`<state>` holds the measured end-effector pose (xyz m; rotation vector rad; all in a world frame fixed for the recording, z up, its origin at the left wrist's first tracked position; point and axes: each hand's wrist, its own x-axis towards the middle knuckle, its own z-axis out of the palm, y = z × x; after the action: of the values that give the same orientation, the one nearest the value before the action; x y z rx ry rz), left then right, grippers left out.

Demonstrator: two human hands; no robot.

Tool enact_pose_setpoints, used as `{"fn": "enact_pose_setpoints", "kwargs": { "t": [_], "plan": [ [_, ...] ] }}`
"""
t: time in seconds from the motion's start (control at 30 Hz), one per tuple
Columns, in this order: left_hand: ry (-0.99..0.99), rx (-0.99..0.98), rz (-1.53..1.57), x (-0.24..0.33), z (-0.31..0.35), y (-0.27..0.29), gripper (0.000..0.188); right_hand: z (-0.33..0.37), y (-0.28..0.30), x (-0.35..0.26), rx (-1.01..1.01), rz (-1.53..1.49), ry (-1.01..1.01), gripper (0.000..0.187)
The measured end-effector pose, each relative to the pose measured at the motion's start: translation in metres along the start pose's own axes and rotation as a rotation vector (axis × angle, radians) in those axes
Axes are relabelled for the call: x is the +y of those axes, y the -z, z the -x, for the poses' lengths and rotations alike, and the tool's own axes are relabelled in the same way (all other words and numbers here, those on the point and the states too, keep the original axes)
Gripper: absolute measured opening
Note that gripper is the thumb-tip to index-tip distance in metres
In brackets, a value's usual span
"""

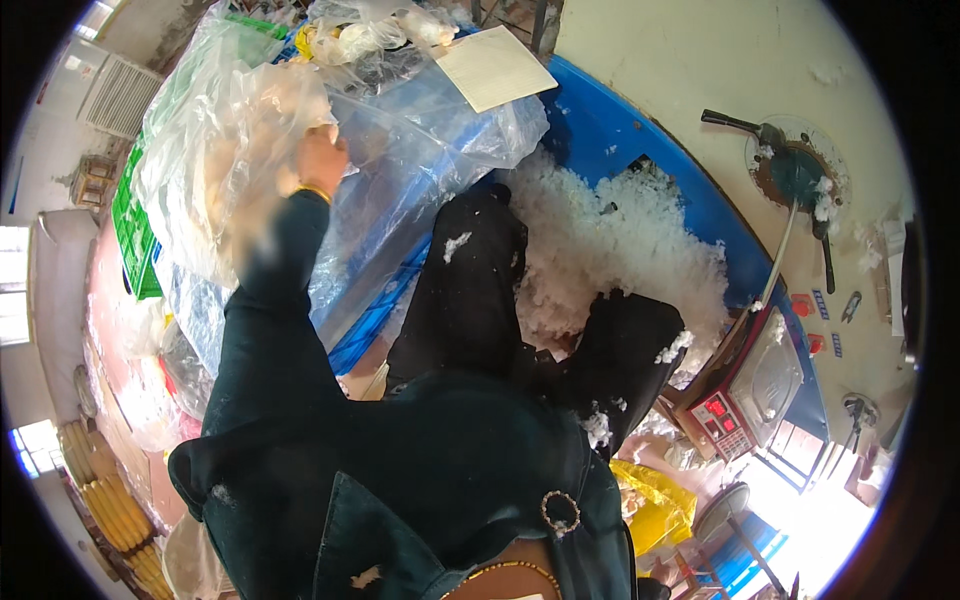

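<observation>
At the upper left my left hand (322, 160), with a yellow bracelet at its wrist, is closed at the edge of a crumpled clear plastic bag (190, 170). Its fingers are partly hidden by the film. Blurred tan shapes show through the bag, and I cannot make out what they are. Under and beside the hand a large clear plastic sheet (400, 180) spreads over blue material. My right hand is out of sight.
White fluffy fibre (620, 240) is heaped beside my knees, by a blue panel (690, 190). At right a pale tabletop (640, 50) bears a black-handled tool (740, 122) and a red digital scale (722, 415). A cream sheet (495, 68) lies on the plastic; a green basket (133, 230) stands left.
</observation>
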<state>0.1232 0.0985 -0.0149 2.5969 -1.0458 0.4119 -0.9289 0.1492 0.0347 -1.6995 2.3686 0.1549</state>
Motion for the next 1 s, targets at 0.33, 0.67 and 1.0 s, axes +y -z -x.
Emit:
{"fn": "enact_pose_setpoints", "kwargs": {
  "t": [0.33,0.67,1.0],
  "plan": [
    [0.070,-0.020,0.070,-0.030,-0.029,-0.012,0.025,-0.083,-0.001,-0.156,0.138,-0.419,0.376,0.031],
    [-0.012,-0.865,1.593,0.270,0.075,0.083,0.019,-0.029,0.079,-0.570,-0.153,-0.891,1.011,0.033],
    [0.193,-1.616,1.860,0.375,0.122,0.099,0.021,-0.039,0.070,-0.541,-0.513,-1.433,0.659,0.025]
  ]
}}
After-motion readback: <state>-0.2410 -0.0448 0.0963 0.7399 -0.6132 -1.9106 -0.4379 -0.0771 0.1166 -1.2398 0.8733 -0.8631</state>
